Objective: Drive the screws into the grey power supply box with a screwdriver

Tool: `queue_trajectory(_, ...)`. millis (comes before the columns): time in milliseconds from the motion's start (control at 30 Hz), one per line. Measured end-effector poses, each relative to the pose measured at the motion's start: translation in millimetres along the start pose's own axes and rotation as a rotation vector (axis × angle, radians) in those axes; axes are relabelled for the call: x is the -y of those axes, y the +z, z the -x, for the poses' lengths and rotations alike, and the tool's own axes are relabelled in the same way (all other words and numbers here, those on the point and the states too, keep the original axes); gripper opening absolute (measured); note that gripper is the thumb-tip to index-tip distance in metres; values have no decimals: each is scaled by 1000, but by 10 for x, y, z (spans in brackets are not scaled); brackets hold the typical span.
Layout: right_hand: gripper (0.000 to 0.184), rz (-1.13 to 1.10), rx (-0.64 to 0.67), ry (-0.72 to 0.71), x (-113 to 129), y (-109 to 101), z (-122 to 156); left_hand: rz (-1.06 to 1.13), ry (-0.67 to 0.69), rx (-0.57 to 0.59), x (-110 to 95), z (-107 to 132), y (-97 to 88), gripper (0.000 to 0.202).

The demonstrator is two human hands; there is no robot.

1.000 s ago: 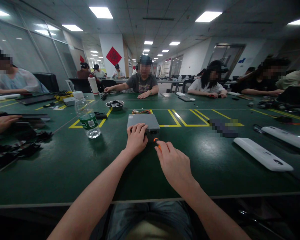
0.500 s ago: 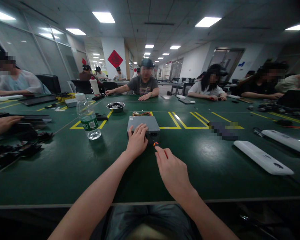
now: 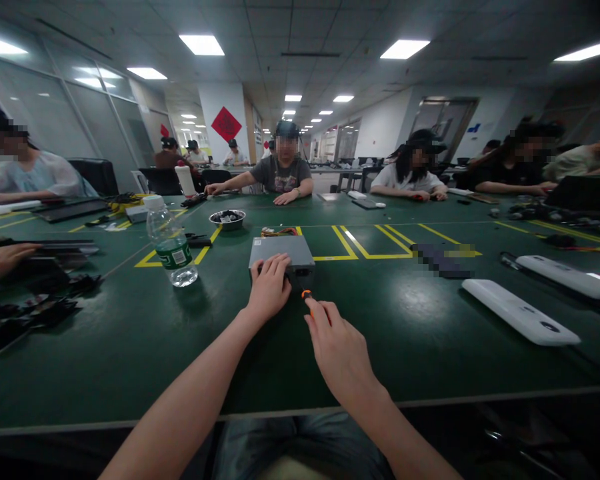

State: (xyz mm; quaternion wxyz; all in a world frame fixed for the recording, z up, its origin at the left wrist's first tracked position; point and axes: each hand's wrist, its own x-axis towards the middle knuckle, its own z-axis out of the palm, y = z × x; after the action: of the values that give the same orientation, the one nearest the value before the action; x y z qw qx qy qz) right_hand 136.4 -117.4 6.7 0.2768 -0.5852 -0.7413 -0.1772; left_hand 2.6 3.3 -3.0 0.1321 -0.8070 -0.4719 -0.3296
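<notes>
Pressing flat on the near left corner of the grey box (image 3: 286, 251), the left hand (image 3: 270, 288) lies with fingers spread and grips nothing, only weighing the box down on the green counter (image 3: 130, 333). The right hand (image 3: 338, 347) is closed round a screwdriver (image 3: 307, 294), whose orange collar just shows past the fingertips, while the handle is hidden in the fist. The box sits flat in the middle of the counter, straight ahead of the person, with a water bottle (image 3: 171, 244) well off to its left. Its near face is turned toward the person, and coloured wires (image 3: 279, 232) spill from its far edge. The screwdriver's long axis runs from the right hand forward and a little left, tip toward that near face; whether the tip touches it cannot be told. To do this well, I judge the shaft should stay square to the face and the push run straight along it, with the left hand bearing down so the box does not slide away.
</notes>
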Motion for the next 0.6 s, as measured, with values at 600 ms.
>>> queue_trajectory(600,25,8,-46,17,88,48,-10,-4,-20,4,-6,-1,-6,40)
